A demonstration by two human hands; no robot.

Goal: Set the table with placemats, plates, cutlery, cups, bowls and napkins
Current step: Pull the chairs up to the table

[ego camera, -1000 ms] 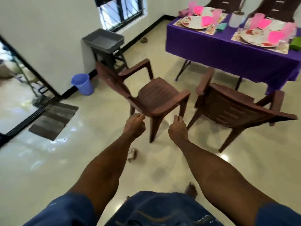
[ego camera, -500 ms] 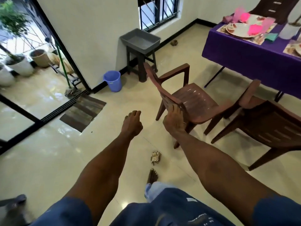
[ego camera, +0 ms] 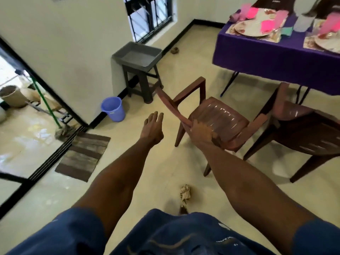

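Observation:
At the top right stands a table under a purple cloth (ego camera: 261, 57), set with placemats, plates (ego camera: 252, 27), pink cups and bowls (ego camera: 267, 25) and folded napkins (ego camera: 287, 31). In front of it is a brown plastic armchair (ego camera: 217, 116). My right hand (ego camera: 200, 133) grips the top edge of that chair's backrest. My left hand (ego camera: 152, 127) hovers above the floor to the chair's left, fingers straight, holding nothing.
A second brown chair (ego camera: 303, 133) stands to the right, close to the table. A grey tub (ego camera: 137, 56) sits on a dark stool by the wall, a blue bucket (ego camera: 113, 108) beside it. A doormat (ego camera: 82, 155) and crumpled paper (ego camera: 184, 193) lie on the floor.
The view swung left. My right hand went from hovering loosely curled to gripping the chair's backrest. My left hand's fingers straightened.

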